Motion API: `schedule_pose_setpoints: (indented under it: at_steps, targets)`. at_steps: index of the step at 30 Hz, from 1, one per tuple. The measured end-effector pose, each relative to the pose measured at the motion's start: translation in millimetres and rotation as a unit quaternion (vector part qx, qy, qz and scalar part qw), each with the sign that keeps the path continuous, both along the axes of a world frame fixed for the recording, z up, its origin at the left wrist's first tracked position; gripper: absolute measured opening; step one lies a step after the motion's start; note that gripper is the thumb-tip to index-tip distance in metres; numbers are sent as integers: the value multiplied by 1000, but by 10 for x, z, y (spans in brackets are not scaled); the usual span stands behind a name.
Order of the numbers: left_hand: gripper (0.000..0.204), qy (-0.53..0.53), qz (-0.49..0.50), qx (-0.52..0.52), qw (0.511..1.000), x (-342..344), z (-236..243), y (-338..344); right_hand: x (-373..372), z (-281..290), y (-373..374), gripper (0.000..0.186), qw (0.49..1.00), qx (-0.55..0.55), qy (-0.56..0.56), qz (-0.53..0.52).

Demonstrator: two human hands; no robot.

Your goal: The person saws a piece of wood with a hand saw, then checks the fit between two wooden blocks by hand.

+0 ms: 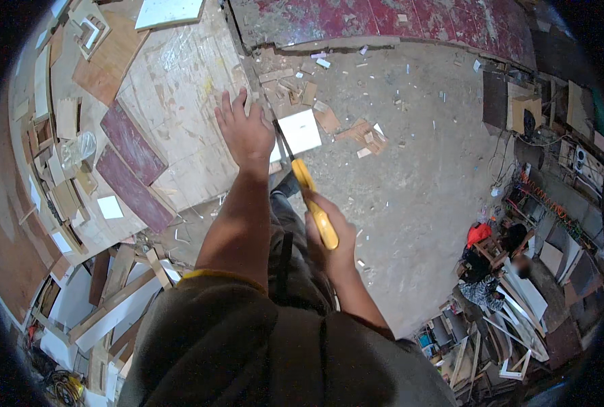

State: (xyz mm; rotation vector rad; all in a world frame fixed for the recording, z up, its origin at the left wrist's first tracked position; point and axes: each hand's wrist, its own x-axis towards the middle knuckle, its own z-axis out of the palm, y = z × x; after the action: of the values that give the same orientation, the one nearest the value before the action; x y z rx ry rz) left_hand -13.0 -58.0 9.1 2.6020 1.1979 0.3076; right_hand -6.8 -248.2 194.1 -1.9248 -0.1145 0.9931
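Observation:
My right hand [332, 234] is wrapped around the yellow handle [303, 178] of a hand saw. Its narrow dark blade [283, 140] points up and left, past the bench edge. Against the blade lies a white panel [300, 131], with a small white part also showing on the blade's left side. My left hand [246, 127] lies palm down with fingers spread at the right edge of the pale wooden workbench [192, 91], just left of the blade. What is under that palm is hidden.
Two maroon boards [132, 142], a brown panel [112, 57] and wood offcuts lie on the bench. Scraps [364, 136] litter the concrete floor [417, 169]. Long boards [122, 298] are stacked at lower left. Another person [485, 271] is at the far right among timber.

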Motion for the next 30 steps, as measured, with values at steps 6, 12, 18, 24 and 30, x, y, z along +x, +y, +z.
schedule_pose_setpoints:
  at_steps: [6,12,18,24,30]
  targets:
    - [23,-16,-1,-1,1000,-1,9,43,-178,301,-244,45,993,29,-106,43]
    - [19,-19,-4,17,1000,12,15,74,-142,354,-240,43,994,14,-101,42]
    - [17,-27,-4,13,1000,97,35,35,-109,149,-175,41,982,46,-175,47]
    - [17,-14,-3,-2,1000,-27,30,78,-282,250,-302,40,986,25,-163,32]
    - [18,-27,-2,-11,1000,12,-21,34,-139,78,-14,37,993,16,-113,26]
